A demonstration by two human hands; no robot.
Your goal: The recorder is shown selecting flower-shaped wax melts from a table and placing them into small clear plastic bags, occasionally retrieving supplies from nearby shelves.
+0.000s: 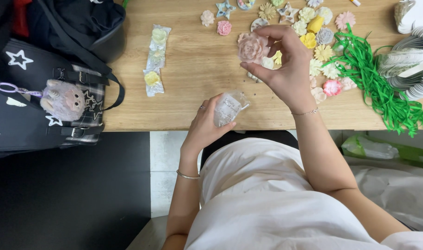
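Wooden table (193, 69), right hand (285, 69) pinching pink flower (251, 47) (fingertips only), left hand (206, 125) clasped around clear bag (228, 107) below it.

From the head camera I see my right hand (285, 69) lifted over the wooden counter (197, 69), pinching a pink rose-shaped flower piece (252, 47) between thumb and fingertips. My left hand (209, 122) sits near the counter's front edge, its grip closed around a small clear plastic bag (228, 107). Many small pastel flower pieces (313, 37) lie scattered beyond the right hand, green shredded strips (382, 88) to their right, and three bagged flowers (154, 60) well apart to the left, near a black bag (40, 92).
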